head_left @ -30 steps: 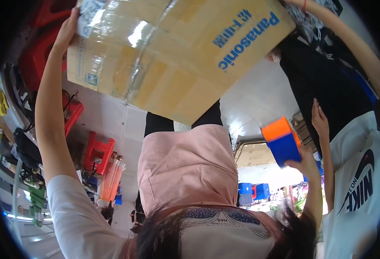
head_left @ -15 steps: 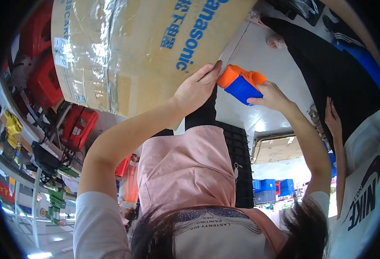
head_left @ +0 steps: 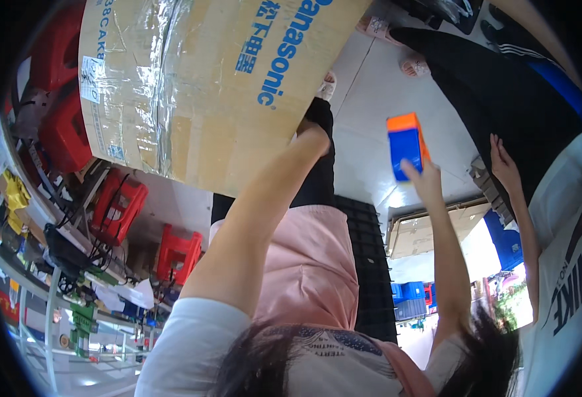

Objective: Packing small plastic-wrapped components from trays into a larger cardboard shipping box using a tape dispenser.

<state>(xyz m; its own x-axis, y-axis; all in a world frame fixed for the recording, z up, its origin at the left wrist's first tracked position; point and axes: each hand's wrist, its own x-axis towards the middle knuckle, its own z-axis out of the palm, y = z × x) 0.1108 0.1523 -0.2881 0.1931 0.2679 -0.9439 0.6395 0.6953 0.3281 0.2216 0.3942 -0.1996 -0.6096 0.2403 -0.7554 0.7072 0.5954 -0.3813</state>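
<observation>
A large brown cardboard carton, banded with shiny clear tape, fills the upper left. My left hand reaches to its lower right edge; the fingers are in shadow and mostly hidden there, so I cannot see whether they grip. Off to the right and apart from the carton, my right hand is closed around an orange-and-blue hand tool. The tool has a boxy blue body with an orange end and is held upright; its exact kind does not show.
Close on my right stands another person in black trousers, one hand hanging free. Red stools and a cluttered workbench line the left. A black slatted pallet and a flattened cardboard sheet lie behind me.
My right hand has pulled the tool away from the carton's edge, rightward, and turned it upright. My left hand has slid down and in under the carton's edge.
</observation>
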